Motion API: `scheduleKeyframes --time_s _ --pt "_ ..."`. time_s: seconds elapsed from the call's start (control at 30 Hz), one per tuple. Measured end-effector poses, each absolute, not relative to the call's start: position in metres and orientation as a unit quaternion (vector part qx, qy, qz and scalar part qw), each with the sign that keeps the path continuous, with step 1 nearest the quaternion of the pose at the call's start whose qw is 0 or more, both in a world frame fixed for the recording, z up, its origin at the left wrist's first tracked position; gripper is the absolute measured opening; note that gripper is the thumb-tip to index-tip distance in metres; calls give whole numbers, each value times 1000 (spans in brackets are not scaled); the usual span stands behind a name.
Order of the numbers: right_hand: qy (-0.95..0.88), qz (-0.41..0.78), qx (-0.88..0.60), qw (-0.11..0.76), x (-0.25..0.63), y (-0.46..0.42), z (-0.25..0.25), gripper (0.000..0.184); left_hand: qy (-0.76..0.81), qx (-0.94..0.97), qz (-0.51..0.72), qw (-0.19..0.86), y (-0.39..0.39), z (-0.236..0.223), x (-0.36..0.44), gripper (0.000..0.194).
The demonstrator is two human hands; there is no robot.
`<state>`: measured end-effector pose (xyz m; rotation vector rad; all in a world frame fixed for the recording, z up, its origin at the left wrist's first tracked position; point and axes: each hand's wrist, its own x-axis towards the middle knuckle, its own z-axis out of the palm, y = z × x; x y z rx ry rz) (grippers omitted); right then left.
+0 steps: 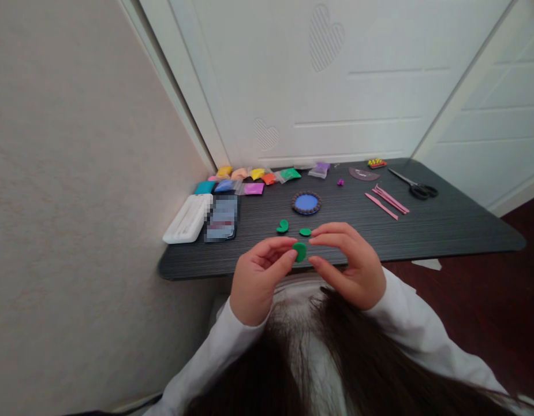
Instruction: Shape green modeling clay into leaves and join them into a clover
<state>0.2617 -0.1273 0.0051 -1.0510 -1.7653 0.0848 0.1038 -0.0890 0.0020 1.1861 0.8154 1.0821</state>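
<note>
My left hand (260, 277) pinches a flat round green clay disc (299, 252) between thumb and fingertips, just over the table's front edge. Close on its right, my right hand (351, 263) has thumb and fingers apart, holding nothing. Behind the hands lie two more green clay pieces: a notched round one (283, 226) on the left and a small flat oval one (305, 232) by my right fingertips. Farther back sits a blue clay disc (306, 203) ringed by a brown beaded-looking rim.
Several coloured clay packets (253, 189) line the back left of the dark table (258, 260). A white case (189, 219) and a blurred-out phone-like slab (222, 218) lie at left. Pink modelling tools (381, 206), scissors (418, 189) and a small purple lump (340, 182) are on the right.
</note>
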Motion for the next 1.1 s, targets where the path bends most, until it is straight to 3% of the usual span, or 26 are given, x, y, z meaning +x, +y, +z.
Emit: scheduleKeyframes --time_s 0.23,0.57,0.73,0.87,1.1 --pt "-695 85 -488 521 256 -125 4 6 359 548 505 562 -98 1 112 12" --pt "-687 86 -496 524 254 -125 4 7 391 583 490 517 -98 7 113 13" --pt "-714 40 -471 517 256 -125 0 21 366 491 520 596 -92 0 113 14" --pt "-730 -23 -451 513 256 -122 -3 22 338 437 512 658 -91 -1 114 17" --pt "-737 15 -439 513 257 -122 -2 21 322 445 472 690 -91 1 114 14"
